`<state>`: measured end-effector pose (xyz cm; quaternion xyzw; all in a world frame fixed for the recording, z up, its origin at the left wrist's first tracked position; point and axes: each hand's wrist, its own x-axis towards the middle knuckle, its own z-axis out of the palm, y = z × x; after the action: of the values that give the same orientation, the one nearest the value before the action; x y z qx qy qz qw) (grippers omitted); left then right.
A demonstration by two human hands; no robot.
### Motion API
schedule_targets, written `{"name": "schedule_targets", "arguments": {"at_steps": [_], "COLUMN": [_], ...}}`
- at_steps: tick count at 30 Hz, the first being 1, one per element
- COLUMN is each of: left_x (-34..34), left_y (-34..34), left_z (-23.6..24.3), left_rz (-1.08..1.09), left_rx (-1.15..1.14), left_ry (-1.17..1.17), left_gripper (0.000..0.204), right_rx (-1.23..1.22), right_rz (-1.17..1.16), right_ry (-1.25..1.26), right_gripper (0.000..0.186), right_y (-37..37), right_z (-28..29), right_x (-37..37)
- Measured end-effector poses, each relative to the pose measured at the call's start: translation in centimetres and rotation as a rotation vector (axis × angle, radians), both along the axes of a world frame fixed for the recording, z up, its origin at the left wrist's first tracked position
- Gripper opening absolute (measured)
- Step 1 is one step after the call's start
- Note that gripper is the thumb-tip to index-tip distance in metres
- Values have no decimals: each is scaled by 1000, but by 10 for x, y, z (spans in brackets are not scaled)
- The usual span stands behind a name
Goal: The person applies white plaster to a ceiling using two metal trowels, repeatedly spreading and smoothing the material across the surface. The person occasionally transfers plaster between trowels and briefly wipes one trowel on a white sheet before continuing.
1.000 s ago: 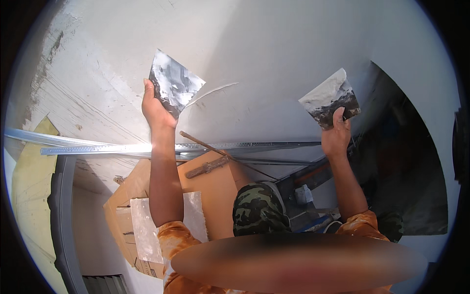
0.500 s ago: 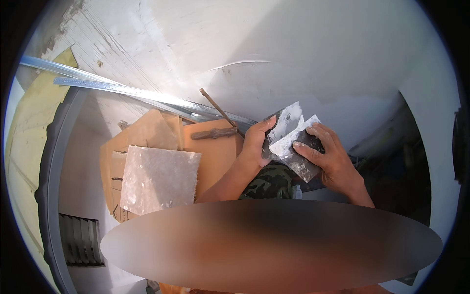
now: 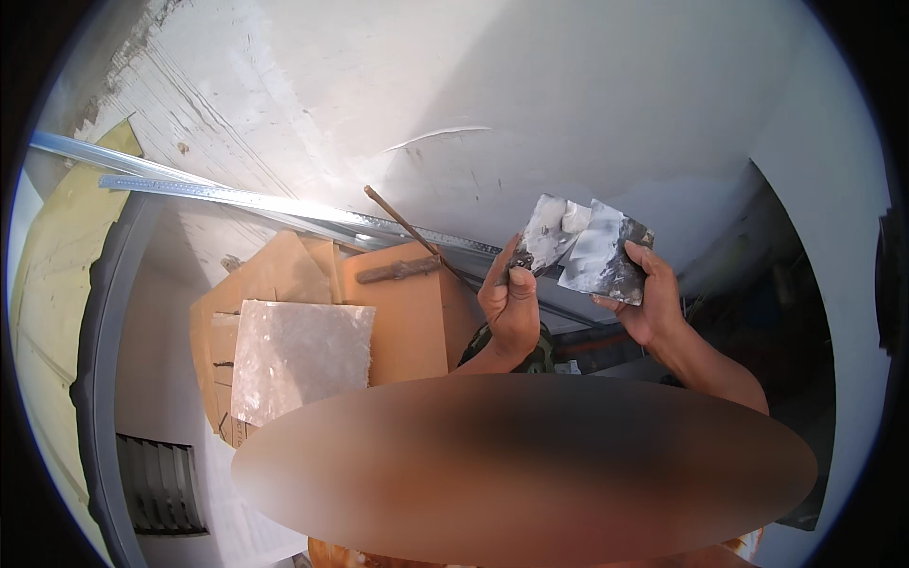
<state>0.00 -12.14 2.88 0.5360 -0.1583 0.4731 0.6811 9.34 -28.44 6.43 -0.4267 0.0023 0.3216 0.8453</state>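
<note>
My left hand (image 3: 512, 308) grips a dark, flat putty scraper (image 3: 543, 235) smeared with white putty. Closed on the edge of a second putty scraper (image 3: 617, 268) is my right hand (image 3: 653, 301), thumb on its upper face. White putty (image 3: 598, 239) covers much of this second blade. The two scrapers are held up in front of the wall, edges close together; whether they touch is hard to tell. A clump of putty (image 3: 575, 217) sits at the upper corner between them.
Left of my hands, a rough-edged whitish square board (image 3: 301, 360) lies on brown cardboard (image 3: 415, 322). A brown stick-like piece (image 3: 398, 269) and a thin rod (image 3: 402, 216) are beside it. Long metal profiles (image 3: 237, 197) run along the base of the wall (image 3: 606, 85). A vent grille (image 3: 163, 485) is at lower left.
The scrapers were overlapped and tilted; now they are spread side by side, faces with putty showing. My right hand has turned and shifted to its scraper's outer edge.
</note>
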Motion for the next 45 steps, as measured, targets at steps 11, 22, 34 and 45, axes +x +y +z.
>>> {"name": "schedule_targets", "arguments": {"at_steps": [11,22,34,45], "left_x": [1,-6,136,166], "left_y": [3,-14,139,302], "left_z": [12,-11,-60,-46], "left_rz": [-212,-814,328,1639], "left_rx": [-283,-938,-1014,-232], "left_ry": [673,751,208,494], "left_gripper": [25,36,31,43], "right_rx": [50,-694,-785,-662], "right_rz": [-234,236,-2,-343], "right_ry": [-841,-1897,-1120,-592], "right_gripper": [34,57,31,32], "right_y": [-56,-83,-206,-282], "right_z": [28,-11,-148,-202], "right_x": [30,26,76,28]}}
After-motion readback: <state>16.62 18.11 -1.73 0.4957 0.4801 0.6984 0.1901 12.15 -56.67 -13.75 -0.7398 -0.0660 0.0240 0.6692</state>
